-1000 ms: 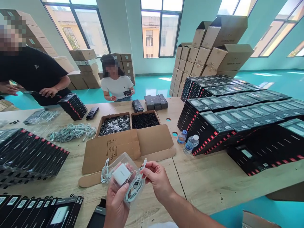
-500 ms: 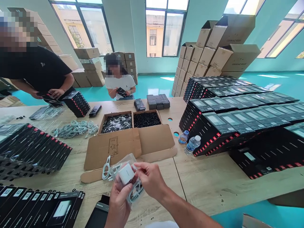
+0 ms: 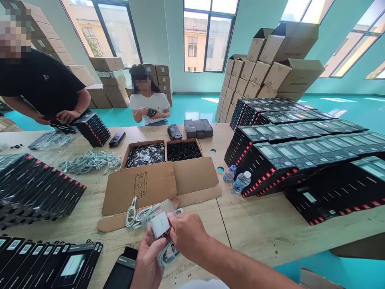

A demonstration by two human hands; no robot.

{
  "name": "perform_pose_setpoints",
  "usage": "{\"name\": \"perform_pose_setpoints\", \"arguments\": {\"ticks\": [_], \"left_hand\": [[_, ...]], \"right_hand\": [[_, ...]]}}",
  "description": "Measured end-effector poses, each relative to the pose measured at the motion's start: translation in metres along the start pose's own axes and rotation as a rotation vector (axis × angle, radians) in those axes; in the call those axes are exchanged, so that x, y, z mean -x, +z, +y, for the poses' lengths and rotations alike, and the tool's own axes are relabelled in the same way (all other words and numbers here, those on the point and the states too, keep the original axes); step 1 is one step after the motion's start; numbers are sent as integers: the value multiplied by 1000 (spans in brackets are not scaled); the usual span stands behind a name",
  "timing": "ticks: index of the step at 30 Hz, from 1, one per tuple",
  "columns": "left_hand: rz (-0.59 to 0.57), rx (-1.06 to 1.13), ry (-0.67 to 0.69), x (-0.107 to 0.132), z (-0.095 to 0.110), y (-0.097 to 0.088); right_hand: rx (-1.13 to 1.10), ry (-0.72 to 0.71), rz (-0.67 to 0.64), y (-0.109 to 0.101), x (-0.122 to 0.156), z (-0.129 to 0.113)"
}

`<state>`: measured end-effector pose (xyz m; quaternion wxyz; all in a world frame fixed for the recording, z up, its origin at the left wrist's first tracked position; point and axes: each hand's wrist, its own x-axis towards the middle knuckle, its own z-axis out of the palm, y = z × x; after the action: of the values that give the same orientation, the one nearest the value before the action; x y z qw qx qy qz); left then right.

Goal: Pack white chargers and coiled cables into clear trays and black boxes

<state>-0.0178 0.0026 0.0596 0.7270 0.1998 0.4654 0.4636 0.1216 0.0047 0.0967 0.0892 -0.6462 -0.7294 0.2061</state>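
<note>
My left hand (image 3: 147,263) grips a clear plastic tray (image 3: 156,212) from below, with a white charger (image 3: 160,224) seated in it. My right hand (image 3: 186,237) is closed over the tray's right side, pressing a coiled white cable (image 3: 167,253) into it. Another white cable (image 3: 134,212) lies on the table just left of the tray. An open black box (image 3: 122,273) sits below my left hand.
An open cardboard carton (image 3: 168,176) holds black parts. Stacks of black retail boxes (image 3: 294,156) fill the right; more black boxes (image 3: 39,192) lie left. Two water bottles (image 3: 239,182) stand nearby. Two other people work across the table (image 3: 264,228). A heap of cables (image 3: 90,160) lies left.
My right hand moved left and down from holding the cable end up to covering the tray. The cable is now tucked lower into the tray.
</note>
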Motion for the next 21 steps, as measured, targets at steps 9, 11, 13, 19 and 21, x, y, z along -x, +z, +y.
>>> {"name": "perform_pose_setpoints", "arguments": {"ticks": [9,11,13,19,21], "left_hand": [[8,89,-38,1,10,5],[-12,81,-43,0,10,7],[-4,64,-49,-1,9,10],[-16,69,-117,0,9,14],[-29,85,-142,1,11,16]], "right_hand": [[-207,-65,89,1,18,17],[-330,-37,125,9,17,20],[-430,-4,170,21,15,22],[-559,-79,274,47,16,34],[-597,-97,290,48,17,38]]}}
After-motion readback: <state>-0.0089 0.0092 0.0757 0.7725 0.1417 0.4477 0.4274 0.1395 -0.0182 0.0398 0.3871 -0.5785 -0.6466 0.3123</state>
